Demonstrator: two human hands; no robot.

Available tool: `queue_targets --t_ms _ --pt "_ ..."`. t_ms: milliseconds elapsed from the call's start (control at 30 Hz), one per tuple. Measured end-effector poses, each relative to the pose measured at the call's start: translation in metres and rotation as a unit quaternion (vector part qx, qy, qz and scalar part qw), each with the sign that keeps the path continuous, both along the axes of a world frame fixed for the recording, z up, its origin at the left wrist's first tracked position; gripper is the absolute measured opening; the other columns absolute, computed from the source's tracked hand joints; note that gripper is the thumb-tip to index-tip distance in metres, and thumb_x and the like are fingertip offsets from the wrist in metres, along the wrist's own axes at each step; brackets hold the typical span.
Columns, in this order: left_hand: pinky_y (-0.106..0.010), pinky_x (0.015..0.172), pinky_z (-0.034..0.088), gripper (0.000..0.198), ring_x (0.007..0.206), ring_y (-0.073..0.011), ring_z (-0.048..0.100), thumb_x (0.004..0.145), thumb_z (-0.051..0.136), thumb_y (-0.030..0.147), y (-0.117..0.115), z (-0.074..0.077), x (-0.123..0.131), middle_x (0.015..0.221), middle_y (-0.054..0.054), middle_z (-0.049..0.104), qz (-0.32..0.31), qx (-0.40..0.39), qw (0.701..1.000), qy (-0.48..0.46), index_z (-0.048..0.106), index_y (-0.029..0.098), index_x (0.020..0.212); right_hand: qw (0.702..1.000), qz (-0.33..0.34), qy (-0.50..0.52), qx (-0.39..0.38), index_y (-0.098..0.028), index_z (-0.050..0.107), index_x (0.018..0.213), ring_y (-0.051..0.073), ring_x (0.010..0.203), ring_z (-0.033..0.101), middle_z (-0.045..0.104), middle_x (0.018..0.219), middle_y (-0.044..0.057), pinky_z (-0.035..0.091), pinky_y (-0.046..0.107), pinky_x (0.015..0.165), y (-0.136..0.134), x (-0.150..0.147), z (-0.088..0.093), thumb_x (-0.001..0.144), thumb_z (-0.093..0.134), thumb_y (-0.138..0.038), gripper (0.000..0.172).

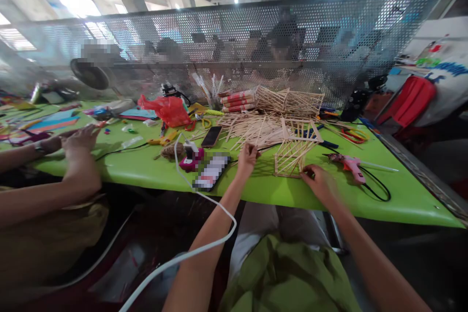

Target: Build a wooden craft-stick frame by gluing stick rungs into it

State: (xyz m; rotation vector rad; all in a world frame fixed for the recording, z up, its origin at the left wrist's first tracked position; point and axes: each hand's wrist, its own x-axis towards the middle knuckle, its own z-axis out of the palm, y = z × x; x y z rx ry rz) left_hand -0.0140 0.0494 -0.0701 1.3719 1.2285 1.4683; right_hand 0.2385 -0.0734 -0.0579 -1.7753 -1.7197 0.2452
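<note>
A small house-shaped frame of wooden sticks [292, 156] stands near the table's front edge, its sides built of slanted slats. At its lower right corner, my right hand [320, 183] has thumb and fingertips closed on the base stick. My left hand [247, 160] is to the left of the frame, fingers pinched together; whatever is between them is too small to make out. Behind both hands spreads a heap of loose wooden sticks [248, 129]. A pink hot glue gun [351, 166] lies to the right of my right hand, its cord curling toward the front edge.
Left of my left hand are a lit phone [212, 171], a dark phone [211, 137], a magenta power socket [192, 158] and twine [171, 151]. A white cable [204, 243] crosses my left arm. Orange-handled scissors [354, 135] lie at right. Another person's hands [78, 139] rest at left.
</note>
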Motion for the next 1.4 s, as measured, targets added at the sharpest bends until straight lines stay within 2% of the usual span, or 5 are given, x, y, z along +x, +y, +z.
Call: queue_targets --t_ms 200,500,833,1100,1400 --pt "-0.026 0.067 0.053 0.032 0.066 -0.0113 0.061 0.094 0.060 0.050 -0.037 -0.003 0.018 0.071 0.002 0.060 -0.049 0.040 0.996 -0.062 0.055 0.019 0.088 1.000 -0.005 0.021 -0.009 -0.021 0.070 0.082 0.022 0.073 0.065 0.074 0.082 0.006 0.043 0.033 0.067 0.002 -0.012 -0.001 0.080 0.063 -0.033 0.014" --pt "-0.024 0.067 0.047 0.026 0.069 -0.0112 0.058 0.097 0.056 0.046 -0.103 0.017 0.017 0.077 0.001 0.059 -0.037 0.113 0.991 -0.058 0.056 0.021 0.096 0.995 -0.013 0.103 0.013 -0.019 0.069 0.095 0.017 0.062 0.058 0.069 0.078 0.003 0.041 0.029 0.060 -0.025 -0.017 0.013 0.084 0.063 -0.042 0.026" --pt "-0.024 0.065 0.048 0.011 0.068 -0.0132 0.062 0.095 0.058 0.028 -0.165 0.008 0.060 0.077 -0.001 0.068 -0.154 0.126 0.978 0.060 0.063 0.021 0.089 0.945 0.105 0.307 0.050 -0.022 0.072 0.098 0.016 0.069 0.056 0.064 0.081 0.002 0.043 0.027 0.058 -0.078 -0.041 0.042 0.091 0.064 -0.048 0.028" --pt "-0.036 0.088 0.048 0.014 0.094 -0.0216 0.065 0.099 0.051 0.021 -0.145 0.017 0.040 0.096 -0.006 0.072 -0.055 0.146 0.955 0.254 0.064 0.022 0.095 0.908 0.058 0.415 0.006 -0.021 0.064 0.085 0.013 0.054 0.061 0.067 0.075 0.001 0.049 0.026 0.053 -0.063 -0.022 0.045 0.085 0.066 -0.061 0.040" --pt "-0.039 0.092 0.043 0.021 0.108 -0.0265 0.062 0.090 0.063 0.016 -0.120 0.013 0.034 0.117 -0.009 0.071 -0.060 0.080 0.928 0.358 0.066 0.022 0.110 0.918 0.080 0.382 -0.075 -0.019 0.069 0.097 0.010 0.052 0.055 0.063 0.071 0.000 0.044 0.025 0.050 -0.034 -0.016 0.041 0.081 0.065 -0.057 0.042"
